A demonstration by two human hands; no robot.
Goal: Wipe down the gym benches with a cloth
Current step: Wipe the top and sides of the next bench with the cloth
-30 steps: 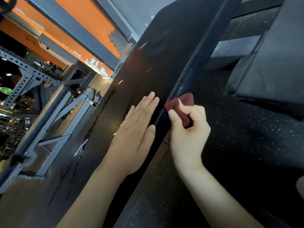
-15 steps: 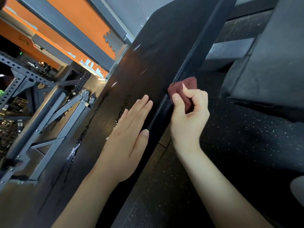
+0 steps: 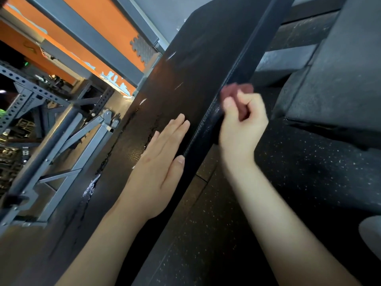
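The gym bench [image 3: 185,79] runs as a long black pad from the lower left, near the person, up to the upper right. Its long axis points away from the person. Its narrow side face [image 3: 249,56], with a stitched seam, follows the same line.

The left hand [image 3: 160,162] lies flat on the top of the pad, with the fingers straight and together, and it holds nothing. Its thumb lies along the pad's right edge. The right hand [image 3: 241,129] is on the other side of that edge, beside the side face. Its fingers are curled tightly around a dark red cloth [image 3: 237,90]. The cloth comes out above the knuckles, on the far side of the hand, right at the side face.

In my judgement the step in hand is wiping this side face, so the stroke should follow the long axis of the seam. The right hand is the nearer one for this, and the left only steadies the pad.

The right hand and the cloth are blurred, so I cannot tell if the cloth really touches the side face. Most of the cloth is hidden in the fist. Both ends of the pad are cut off by the picture, and its legs are not visible. The top has cracks and pale marks. The speckled floor [image 3: 309,182] lies to the right, and a grey rack [image 3: 41,120] stands to the left
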